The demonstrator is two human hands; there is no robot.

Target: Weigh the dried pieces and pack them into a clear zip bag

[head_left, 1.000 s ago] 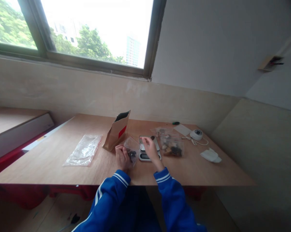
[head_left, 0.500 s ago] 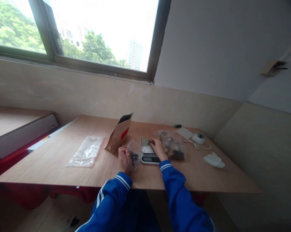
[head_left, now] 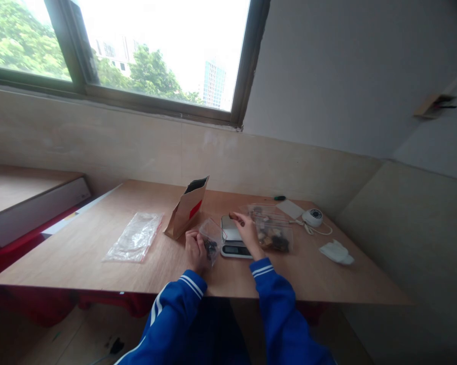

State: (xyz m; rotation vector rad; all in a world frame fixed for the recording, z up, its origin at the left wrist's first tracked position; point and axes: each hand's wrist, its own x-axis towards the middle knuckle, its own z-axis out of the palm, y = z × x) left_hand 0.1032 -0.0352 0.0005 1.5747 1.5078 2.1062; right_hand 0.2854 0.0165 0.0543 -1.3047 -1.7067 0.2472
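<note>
My left hand (head_left: pixel 195 249) is closed on the edge of a clear zip bag (head_left: pixel 210 242) with dark pieces at its bottom. Over the digital scale (head_left: pixel 230 234), my right hand (head_left: pixel 247 230) pinches a small brown piece (head_left: pixel 233 216), too small to name. The scale has a metal plate and a dark display at its front, and my right hand hides part of it. Just right of that hand lie clear bags (head_left: pixel 276 237) filled with brown, pale and dark pieces.
An upright kraft paper bag (head_left: pixel 186 208) stands left of the scale. Flat clear bags (head_left: pixel 136 237) lie further left. To the right are a white dome camera (head_left: pixel 312 218) with its cable, a crumpled white tissue (head_left: pixel 337 252), a white card (head_left: pixel 290 209) and a green-handled tool (head_left: pixel 279 198).
My right hand has lifted slightly from the scale plate, the brown piece rising with it. My left hand stays on the zip bag.
</note>
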